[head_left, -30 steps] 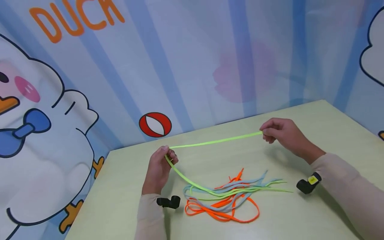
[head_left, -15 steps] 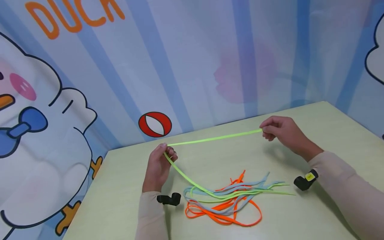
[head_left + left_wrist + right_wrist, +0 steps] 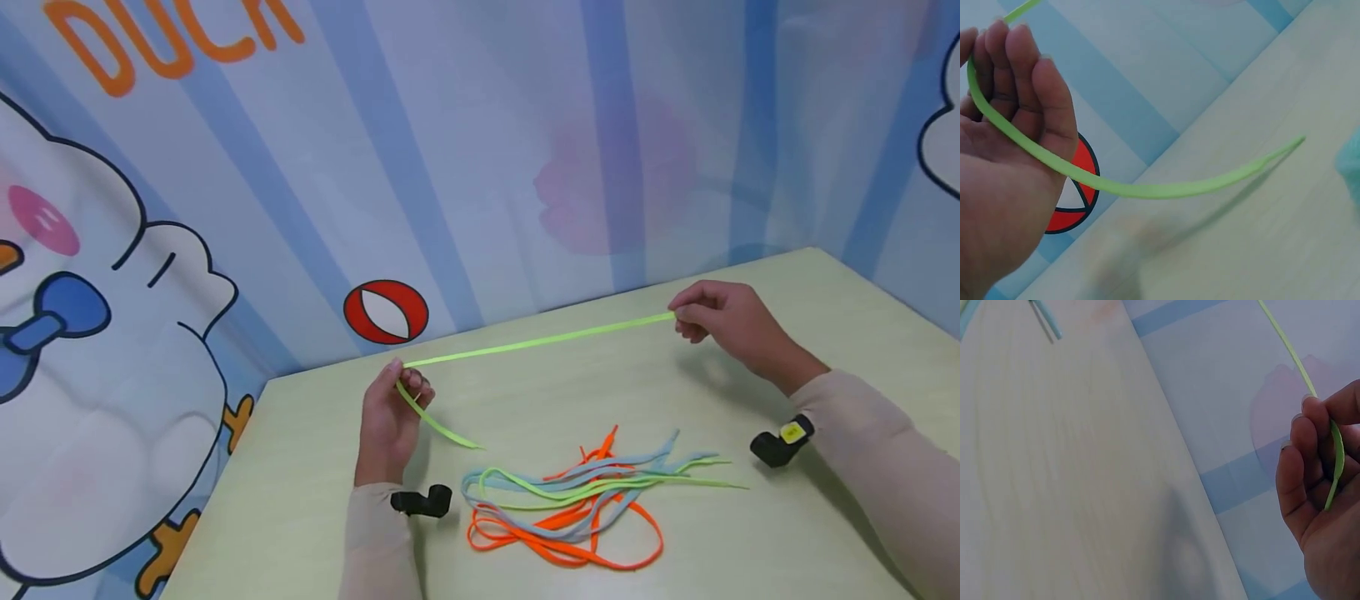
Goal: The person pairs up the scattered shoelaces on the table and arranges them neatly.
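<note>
A neon green shoelace (image 3: 536,342) stretches almost straight between my two hands above the table. My left hand (image 3: 390,421) pinches it between thumb and fingers, and a loose tail hangs from there, curving right to a free tip, as the left wrist view shows. My right hand (image 3: 731,329) pinches the lace near its other end; in the right wrist view a short end (image 3: 1338,456) lies against the palm. Below and between the hands lies a loose pile of laces: orange (image 3: 570,554), light blue (image 3: 577,473) and green (image 3: 705,481), overlapping one another.
The pale wooden table (image 3: 300,467) runs back to a printed wall sheet (image 3: 480,167) with blue stripes, a duck and a red ball. A dark wrist camera (image 3: 423,502) sits on the left sleeve, another (image 3: 782,442) on the right.
The held lace's lower part has come away from the pile, and its tail now hangs free from my left hand. My hands have moved slightly farther apart.
</note>
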Available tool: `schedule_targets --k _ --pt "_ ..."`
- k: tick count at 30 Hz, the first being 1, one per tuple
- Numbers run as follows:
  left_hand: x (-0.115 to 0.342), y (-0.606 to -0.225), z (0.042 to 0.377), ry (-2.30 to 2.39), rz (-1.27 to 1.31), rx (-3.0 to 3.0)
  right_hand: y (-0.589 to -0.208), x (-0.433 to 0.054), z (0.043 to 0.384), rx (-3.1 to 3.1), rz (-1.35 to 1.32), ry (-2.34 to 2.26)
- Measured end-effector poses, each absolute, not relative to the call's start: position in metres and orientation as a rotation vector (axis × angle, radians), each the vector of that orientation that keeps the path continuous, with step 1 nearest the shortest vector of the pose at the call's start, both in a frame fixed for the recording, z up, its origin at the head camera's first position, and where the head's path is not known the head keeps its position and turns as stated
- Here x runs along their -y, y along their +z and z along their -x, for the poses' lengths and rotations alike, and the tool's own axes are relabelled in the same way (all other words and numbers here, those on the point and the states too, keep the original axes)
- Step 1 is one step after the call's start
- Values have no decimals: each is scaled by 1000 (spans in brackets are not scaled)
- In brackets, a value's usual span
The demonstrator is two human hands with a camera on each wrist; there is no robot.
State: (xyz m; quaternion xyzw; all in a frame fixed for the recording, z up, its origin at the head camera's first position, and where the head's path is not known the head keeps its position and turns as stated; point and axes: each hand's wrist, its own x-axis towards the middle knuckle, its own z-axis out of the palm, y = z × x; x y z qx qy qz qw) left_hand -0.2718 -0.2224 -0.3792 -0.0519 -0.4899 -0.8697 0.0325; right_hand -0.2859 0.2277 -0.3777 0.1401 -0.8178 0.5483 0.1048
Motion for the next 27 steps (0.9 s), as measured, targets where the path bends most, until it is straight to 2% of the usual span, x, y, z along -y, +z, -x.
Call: schedule_targets --k 10,27 --pt "216 -379 272 -2673 123 1457 -372 -242 281 2408 -303 1614" --pt "233 -379 277 -2386 -243 1859 -372 -245 284 2414 -248 1549"
